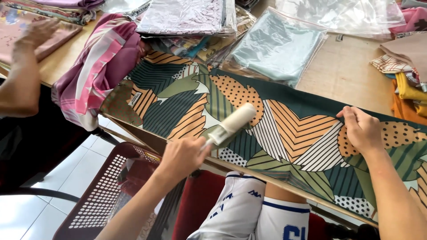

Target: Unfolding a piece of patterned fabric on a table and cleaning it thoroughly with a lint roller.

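A long green scarf (284, 133) with orange, striped and dotted leaf shapes lies folded along the table's near edge. My left hand (182, 155) grips the handle of a white lint roller (235, 121), whose roll rests on the scarf near its middle. Further right, my right hand (361, 130) presses flat on the fabric, fingers closed on its upper fold. Another person's arm and hand (26, 58) reach over the table at the far left.
A pink striped cloth (95, 62) hangs off the table's left corner. Bagged scarves, among them a pale blue one (278, 44) and a grey one (182, 17), are stacked behind. Folded cloths (407, 84) lie at right. A brown perforated basket (104, 191) stands below.
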